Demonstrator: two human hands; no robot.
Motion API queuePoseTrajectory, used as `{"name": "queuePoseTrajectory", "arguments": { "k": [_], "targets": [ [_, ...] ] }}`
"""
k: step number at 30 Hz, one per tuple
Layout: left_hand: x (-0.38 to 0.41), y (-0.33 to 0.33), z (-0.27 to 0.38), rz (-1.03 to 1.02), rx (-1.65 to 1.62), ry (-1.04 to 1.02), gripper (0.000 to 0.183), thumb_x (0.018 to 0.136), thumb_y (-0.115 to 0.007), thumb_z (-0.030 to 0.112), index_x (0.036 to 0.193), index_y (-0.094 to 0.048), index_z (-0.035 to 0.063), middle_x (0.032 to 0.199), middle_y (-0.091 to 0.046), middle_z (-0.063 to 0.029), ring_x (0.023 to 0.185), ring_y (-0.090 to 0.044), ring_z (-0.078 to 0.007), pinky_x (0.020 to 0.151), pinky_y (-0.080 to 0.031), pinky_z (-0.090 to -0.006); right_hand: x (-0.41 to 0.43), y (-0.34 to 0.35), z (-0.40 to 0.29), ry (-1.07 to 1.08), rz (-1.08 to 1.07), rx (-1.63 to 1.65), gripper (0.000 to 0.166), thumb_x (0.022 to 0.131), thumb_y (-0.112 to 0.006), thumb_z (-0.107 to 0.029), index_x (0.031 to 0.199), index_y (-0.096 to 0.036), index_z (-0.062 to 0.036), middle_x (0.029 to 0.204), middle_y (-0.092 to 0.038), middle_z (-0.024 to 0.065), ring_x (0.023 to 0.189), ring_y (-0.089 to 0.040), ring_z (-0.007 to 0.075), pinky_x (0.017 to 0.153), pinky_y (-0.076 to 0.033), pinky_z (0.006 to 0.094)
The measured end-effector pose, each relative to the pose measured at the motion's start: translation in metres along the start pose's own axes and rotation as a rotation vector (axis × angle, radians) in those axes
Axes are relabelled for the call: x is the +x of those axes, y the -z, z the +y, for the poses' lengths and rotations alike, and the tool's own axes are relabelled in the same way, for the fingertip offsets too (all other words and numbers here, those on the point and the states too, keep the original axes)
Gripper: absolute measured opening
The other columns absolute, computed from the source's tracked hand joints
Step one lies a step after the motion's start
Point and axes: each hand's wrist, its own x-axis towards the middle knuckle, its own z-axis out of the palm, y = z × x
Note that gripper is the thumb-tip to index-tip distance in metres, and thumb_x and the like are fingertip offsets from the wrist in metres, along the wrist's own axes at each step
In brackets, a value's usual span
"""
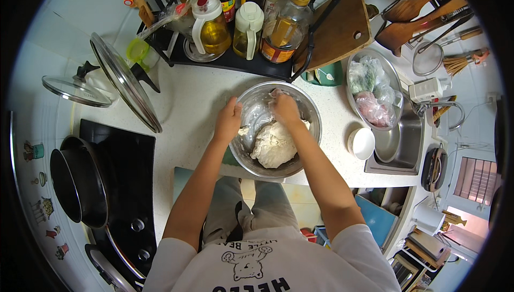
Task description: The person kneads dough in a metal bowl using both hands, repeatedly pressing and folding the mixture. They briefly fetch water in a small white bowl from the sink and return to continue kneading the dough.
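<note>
A stainless steel mixing bowl (315, 131) stands on the pale countertop in front of me. A rough lump of dough (274, 146) lies in its near half, and smears of dough cling to the inner wall. My left hand (229, 121) grips the bowl's left rim, thumb up, with a small scrap of dough beside it. My right hand (284, 106) is inside the bowl above the dough, its fingers bent against the far inner wall; it is slightly blurred, and whether the fingers hold any dough cannot be told.
A black rack (241, 66) with oil bottles stands behind the bowl. Right are a white cup (361, 144), a basin of bagged food (352, 103) and the sink (408, 139). Left are glass lids (125, 81) and black pans (66, 183) on the cooktop (136, 171).
</note>
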Motion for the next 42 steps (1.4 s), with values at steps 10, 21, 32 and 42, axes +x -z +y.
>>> {"name": "queuePoseTrajectory", "arguments": {
  "k": [10,21,32,42],
  "targets": [
    [0.004,0.002,-0.015,0.037,-0.089,-0.001,0.039,0.089,-0.041,0.032,0.110,-0.049,0.0007,0.095,-0.058,-0.0199,0.088,-0.057,-0.0291,0.076,-0.042,-0.0334,-0.017,-0.051,-0.013,0.207,-0.189,0.371,0.014,0.070,-0.053,-0.004,0.083,-0.055,0.0013,0.071,-0.058,0.0169,0.067,-0.057,0.0279,0.062,-0.046,0.0347],
    [0.004,-0.002,-0.021,0.043,-0.105,-0.080,0.035,0.090,-0.040,0.032,0.105,-0.048,0.0012,0.086,-0.056,-0.0146,0.079,-0.053,-0.0232,0.073,-0.041,-0.0313,-0.035,-0.063,-0.028,0.376,-0.627,0.285,0.013,0.067,-0.051,-0.009,0.075,-0.058,-0.0016,0.077,-0.059,0.0209,0.071,-0.057,0.0350,0.069,-0.045,0.0374],
    [0.007,-0.011,-0.030,0.144,-0.129,-0.121,0.035,0.091,-0.036,0.033,0.103,-0.049,0.0024,0.091,-0.057,-0.0143,0.084,-0.053,-0.0277,0.075,-0.039,-0.0331,-0.032,-0.079,-0.007,0.544,-0.382,0.459,0.016,0.066,-0.053,-0.010,0.080,-0.058,-0.0020,0.070,-0.058,0.0106,0.062,-0.054,0.0249,0.066,-0.044,0.0325],
    [0.001,-0.007,-0.010,0.035,-0.239,-0.005,0.041,0.090,-0.038,0.036,0.113,-0.048,0.0030,0.102,-0.056,-0.0125,0.093,-0.052,-0.0235,0.082,-0.038,-0.0298,-0.012,-0.063,-0.010,0.269,-0.410,0.799,0.016,0.066,-0.051,-0.005,0.081,-0.057,-0.0025,0.072,-0.057,0.0106,0.070,-0.055,0.0216,0.065,-0.043,0.0342]
  ]
}}
